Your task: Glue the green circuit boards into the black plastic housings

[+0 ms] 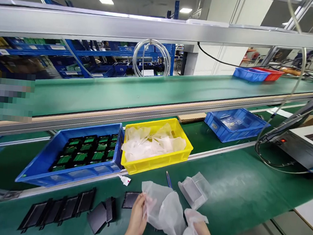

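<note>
Here, left hand point(137, 218) and right hand point(199, 233) both gripping a clear bag point(168, 213) low over the green worktop point(237, 197), near its front edge; open room rightward, yellow bin point(155, 163) behind.

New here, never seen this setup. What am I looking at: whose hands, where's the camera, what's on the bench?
One picture, from a camera worn on a person's head, looking down at their bare hands over a green bench. The left hand and right hand both grip a translucent plastic bag. Beyond them lie a bagged grey part, a row of black flat parts, a blue bin of green circuit boards and a yellow bin of bags. A grey box with a red light sits on the right.
</note>
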Demonstrator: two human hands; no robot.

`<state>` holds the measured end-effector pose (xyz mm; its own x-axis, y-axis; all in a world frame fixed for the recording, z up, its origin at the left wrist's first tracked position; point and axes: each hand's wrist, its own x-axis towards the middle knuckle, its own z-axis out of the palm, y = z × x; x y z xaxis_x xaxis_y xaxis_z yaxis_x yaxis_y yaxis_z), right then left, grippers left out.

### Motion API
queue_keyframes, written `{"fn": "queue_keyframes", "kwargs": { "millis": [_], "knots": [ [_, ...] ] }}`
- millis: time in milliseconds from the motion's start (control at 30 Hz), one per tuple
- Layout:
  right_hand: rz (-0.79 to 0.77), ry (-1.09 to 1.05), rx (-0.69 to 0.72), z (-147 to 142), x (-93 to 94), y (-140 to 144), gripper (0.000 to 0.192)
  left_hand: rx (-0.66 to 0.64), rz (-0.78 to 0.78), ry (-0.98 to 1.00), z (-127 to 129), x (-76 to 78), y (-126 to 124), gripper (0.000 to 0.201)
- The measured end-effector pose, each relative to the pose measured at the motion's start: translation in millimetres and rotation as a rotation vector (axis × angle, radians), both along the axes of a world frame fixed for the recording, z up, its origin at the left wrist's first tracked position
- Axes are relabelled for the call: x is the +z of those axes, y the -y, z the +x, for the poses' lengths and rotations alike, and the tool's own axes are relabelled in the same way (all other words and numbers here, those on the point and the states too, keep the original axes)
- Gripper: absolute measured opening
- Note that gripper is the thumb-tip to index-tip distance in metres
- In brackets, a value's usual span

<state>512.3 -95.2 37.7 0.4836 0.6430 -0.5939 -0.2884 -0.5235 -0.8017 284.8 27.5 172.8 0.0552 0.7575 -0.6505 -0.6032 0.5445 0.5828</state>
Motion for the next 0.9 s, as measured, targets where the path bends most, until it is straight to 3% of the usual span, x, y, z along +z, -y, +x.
{"fn": "queue_keyframes", "kwargs": {
  "millis": [167, 333, 567, 733, 900],
  "knots": [
    [-0.222, 0.196, 0.036, 63.5, 21.8, 2.1, 0.020, -0.009, -0.056, 0.081, -2.6, 31.3, -17.0, 0.010],
    [-0.264, 0.290, -0.051, 112.5, 29.8, -35.8, 0.028, -0.144, -0.087, 0.190, 21.5, 58.0, -38.6, 0.012],
    [-0.141, 0.159, -0.096, 121.4, 42.3, -74.4, 0.022, -0.168, -0.014, 0.287, 62.9, 85.6, -66.9, 0.020],
    [0.053, 0.074, -0.213, 136.8, 73.2, -83.6, 0.023, -0.118, 0.039, 0.281, 74.9, 91.6, -88.5, 0.022],
    [0.220, 0.042, -0.277, 147.7, 107.2, -86.9, 0.023, -0.008, 0.147, 0.237, 69.8, 99.9, -118.4, 0.026]
  ]
}}
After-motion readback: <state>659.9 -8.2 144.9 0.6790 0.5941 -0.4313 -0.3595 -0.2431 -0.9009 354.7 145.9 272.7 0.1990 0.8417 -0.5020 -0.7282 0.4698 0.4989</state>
